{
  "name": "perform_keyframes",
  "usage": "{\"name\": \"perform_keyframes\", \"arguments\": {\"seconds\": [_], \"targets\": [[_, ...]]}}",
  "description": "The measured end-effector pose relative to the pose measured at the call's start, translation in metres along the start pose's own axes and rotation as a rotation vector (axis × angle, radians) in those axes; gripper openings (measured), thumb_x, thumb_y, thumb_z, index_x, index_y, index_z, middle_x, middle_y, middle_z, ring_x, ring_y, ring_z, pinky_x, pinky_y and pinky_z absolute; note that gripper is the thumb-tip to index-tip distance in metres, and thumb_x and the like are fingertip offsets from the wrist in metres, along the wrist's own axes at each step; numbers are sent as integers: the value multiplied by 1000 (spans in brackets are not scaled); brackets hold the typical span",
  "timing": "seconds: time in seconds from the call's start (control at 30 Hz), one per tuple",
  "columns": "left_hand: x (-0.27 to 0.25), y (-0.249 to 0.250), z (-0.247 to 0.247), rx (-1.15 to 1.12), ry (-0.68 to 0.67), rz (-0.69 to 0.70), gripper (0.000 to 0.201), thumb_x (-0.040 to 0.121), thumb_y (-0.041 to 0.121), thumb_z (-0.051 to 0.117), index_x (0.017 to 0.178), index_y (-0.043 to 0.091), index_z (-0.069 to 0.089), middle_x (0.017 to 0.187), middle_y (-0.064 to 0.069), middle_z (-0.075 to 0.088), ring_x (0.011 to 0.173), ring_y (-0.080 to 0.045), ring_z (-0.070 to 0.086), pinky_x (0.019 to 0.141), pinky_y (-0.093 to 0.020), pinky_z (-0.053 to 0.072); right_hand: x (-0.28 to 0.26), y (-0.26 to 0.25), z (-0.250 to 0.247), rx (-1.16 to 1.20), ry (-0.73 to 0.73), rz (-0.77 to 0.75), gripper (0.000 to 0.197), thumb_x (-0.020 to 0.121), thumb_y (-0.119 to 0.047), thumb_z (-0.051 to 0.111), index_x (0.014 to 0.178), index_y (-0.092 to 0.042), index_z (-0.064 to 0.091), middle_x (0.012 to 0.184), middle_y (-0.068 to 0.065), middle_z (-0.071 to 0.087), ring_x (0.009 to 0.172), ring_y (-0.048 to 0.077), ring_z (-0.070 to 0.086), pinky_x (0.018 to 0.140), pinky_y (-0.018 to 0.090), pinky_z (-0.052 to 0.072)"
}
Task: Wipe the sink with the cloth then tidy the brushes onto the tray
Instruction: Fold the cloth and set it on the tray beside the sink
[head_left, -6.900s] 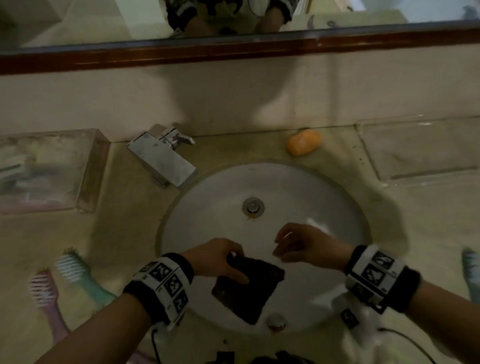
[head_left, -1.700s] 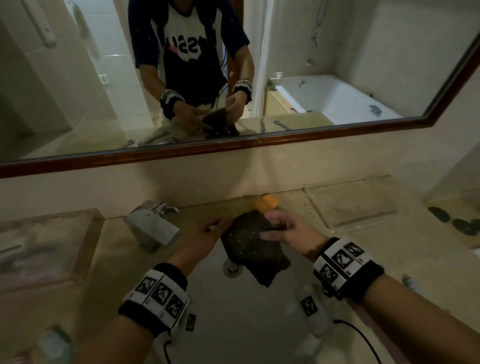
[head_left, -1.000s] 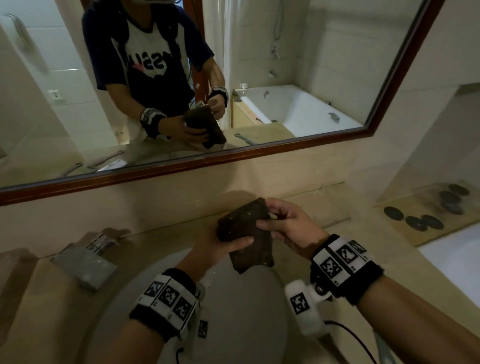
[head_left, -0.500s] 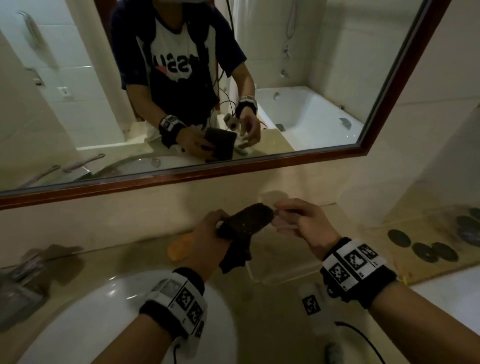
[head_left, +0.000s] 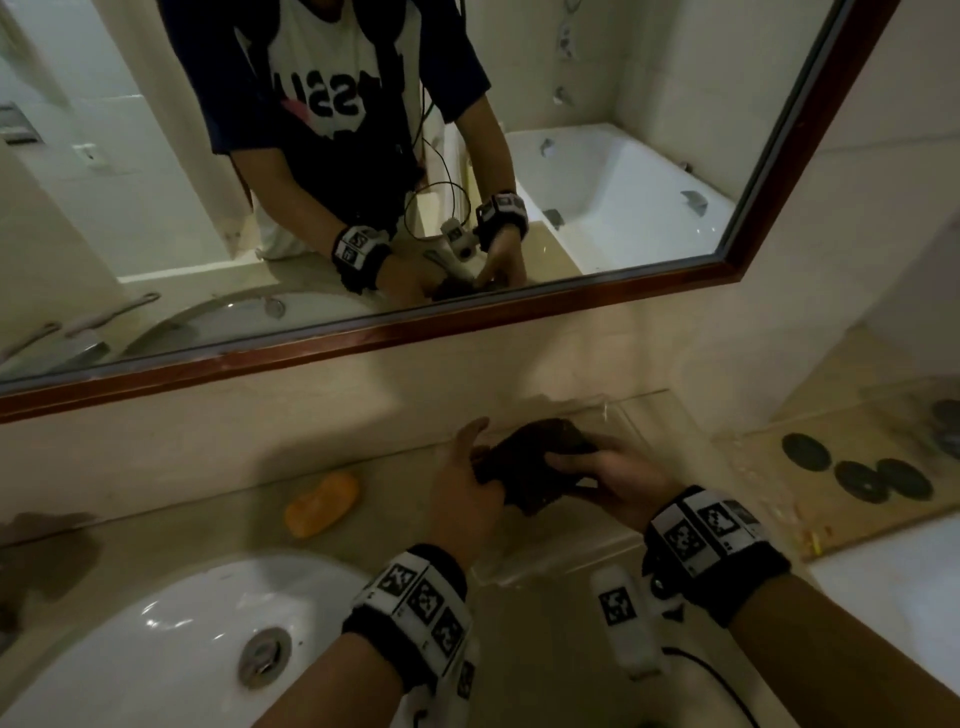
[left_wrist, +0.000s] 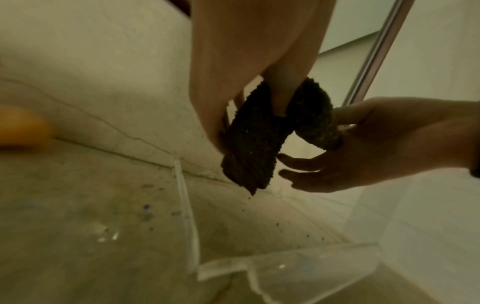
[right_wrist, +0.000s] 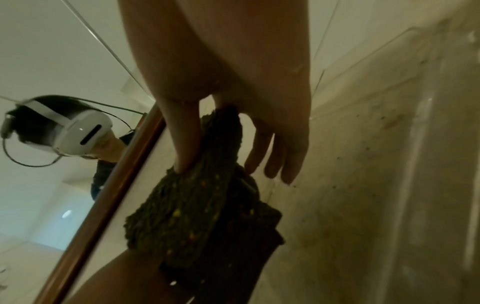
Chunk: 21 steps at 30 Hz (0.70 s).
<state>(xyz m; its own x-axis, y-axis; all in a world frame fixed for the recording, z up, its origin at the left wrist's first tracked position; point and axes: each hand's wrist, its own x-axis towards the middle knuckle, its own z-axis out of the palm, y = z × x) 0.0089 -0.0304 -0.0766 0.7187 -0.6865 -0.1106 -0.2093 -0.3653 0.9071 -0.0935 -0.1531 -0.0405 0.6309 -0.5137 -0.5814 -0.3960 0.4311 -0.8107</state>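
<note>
Both hands meet over the beige stone counter (head_left: 156, 525), to the right of the white oval sink (head_left: 156, 639) and above a clear shallow acrylic tray (head_left: 631, 421) that lies against the back wall. The tray's raised transparent rim runs along its near and left edges just under the hands, and its floor shows bare and speckled in the wrist views. The wood-framed mirror (head_left: 467, 317) rises behind, so room to the far side ends at the wall, while the counter opens out to the left toward an orange oval soap bar (head_left: 322, 500) and to the right toward a flat board with dark round discs (head_left: 857, 478).

The dark, nubbly folded cloth (head_left: 530, 467) hangs between the two hands, clear of the tray floor in the left wrist view. The left hand (head_left: 462, 499) grips its left side, with a finger tucked into the fold and the thumb lifted free. The right hand (head_left: 608, 483) holds the right side, the thumb pressing the cloth from above while the other fingers (right_wrist: 275, 156) hang loosely spread beside it. The lower corner of the cloth droops below both grips.

No brushes are in view here.
</note>
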Motion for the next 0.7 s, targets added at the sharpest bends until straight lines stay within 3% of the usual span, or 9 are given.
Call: {"name": "perform_keyframes", "arguments": {"seconds": [0.07,0.17,0.23,0.33,0.43,0.5,0.57,0.63,0.7], "targets": [[1,-1,2,134,-35,9,36,93,11,52,128,17,54,120,-6,64,103,-17,61,77,-14,42,5,7,-6,-35,-18,12,40,85,-1,64,124,-9,58,125,8,61,119,26,53,111,44,38],[2,5,1,-1,-75,-47,32,93,7,48,123,13,60,121,-6,64,102,-11,57,87,-19,43,12,14,-11,-48,-81,31,44,86,-2,63,127,-16,55,126,6,60,122,27,52,111,50,37],[2,5,-3,-230,-132,-149,34,91,6,52,121,20,61,123,-6,64,110,-17,60,100,-34,49,15,17,-11,12,-142,35,42,88,0,59,127,-15,55,124,7,61,116,28,56,100,53,46],[4,-2,-7,-365,-208,-228,46,80,0,56,119,25,61,125,-8,63,116,-28,60,102,-51,48,17,18,-8,64,-192,23,39,89,4,56,124,-13,55,119,10,63,103,25,62,79,41,58],[8,-2,-12,-368,-284,-278,58,65,-4,52,117,20,58,122,-10,61,118,-30,57,103,-49,47,20,19,-3,17,-127,34,45,85,7,60,128,-7,51,122,14,60,104,32,61,77,40,58],[11,-2,-17,-373,-372,-332,60,58,3,50,116,18,55,109,-7,61,104,-25,59,92,-43,52,21,19,0,-13,-55,58,53,82,7,65,127,-14,47,121,15,57,103,34,60,74,42,58],[11,0,-21,-364,-459,-384,57,69,12,58,125,21,52,104,-1,60,95,-18,58,84,-35,53,23,21,1,-65,-37,53,61,80,6,68,127,-23,43,108,11,60,91,28,63,71,41,58],[12,-6,-19,-267,-405,-369,62,82,17,68,138,22,42,122,-2,55,111,-21,57,96,-36,51,25,23,5,-121,-56,37,61,80,6,68,127,-24,44,100,10,61,82,23,64,77,44,58],[12,-15,-16,-47,-281,-255,70,79,19,74,140,21,39,134,-6,47,120,-25,53,101,-34,49,27,24,8,-169,-51,39,52,82,1,69,124,-20,47,98,9,61,80,23,63,87,47,55]]}}
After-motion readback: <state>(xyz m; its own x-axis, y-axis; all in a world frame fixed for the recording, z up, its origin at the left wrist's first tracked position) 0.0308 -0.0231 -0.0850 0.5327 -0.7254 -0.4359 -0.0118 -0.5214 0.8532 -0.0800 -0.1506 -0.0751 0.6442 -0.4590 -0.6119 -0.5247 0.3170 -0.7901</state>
